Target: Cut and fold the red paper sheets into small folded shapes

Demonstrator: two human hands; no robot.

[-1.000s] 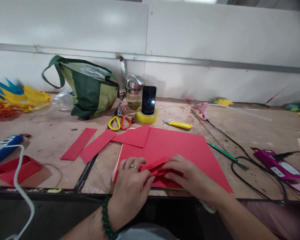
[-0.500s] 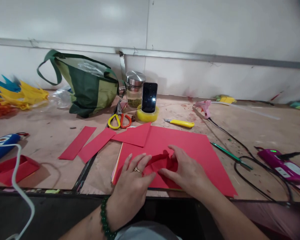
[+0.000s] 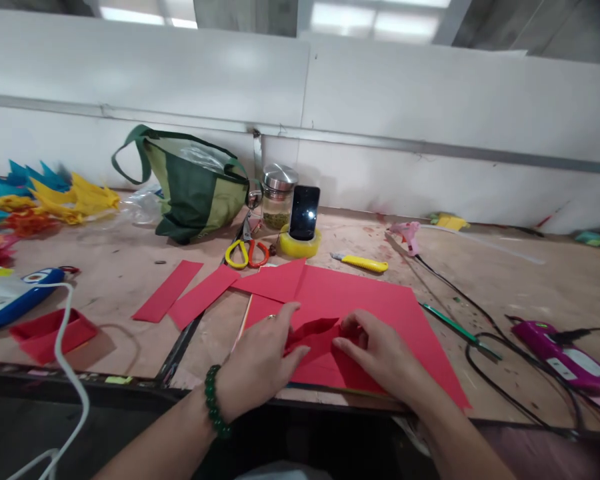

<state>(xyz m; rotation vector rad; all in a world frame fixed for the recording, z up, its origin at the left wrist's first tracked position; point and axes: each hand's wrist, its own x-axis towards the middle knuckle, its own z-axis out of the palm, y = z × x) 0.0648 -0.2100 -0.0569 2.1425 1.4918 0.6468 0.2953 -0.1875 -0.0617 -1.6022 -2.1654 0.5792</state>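
A folded red paper piece (image 3: 320, 343) lies between my two hands, over a large red sheet (image 3: 390, 303) that tops a stack. My left hand (image 3: 260, 357), with a ring and a green bead bracelet, has its fingers round the piece's left side. At its right end my right hand (image 3: 375, 347) pinches the paper between thumb and bent fingers. Cut red pieces (image 3: 275, 281) and red strips (image 3: 167, 291) lie to the upper left. Farther left stands a folded red paper box (image 3: 55, 335).
Behind the sheet are scissors (image 3: 247, 250), a yellow cutter (image 3: 364, 263), a phone (image 3: 304, 213) on a tape roll, a jar (image 3: 277, 200) and a green bag (image 3: 195, 190). At right lie a pink glue gun (image 3: 408, 237), cables and a purple power strip (image 3: 563, 357).
The camera view has tilted up and shifted left. The fingers of my right hand have curled in on the paper's right end, and my left fingers have moved down behind its left side.
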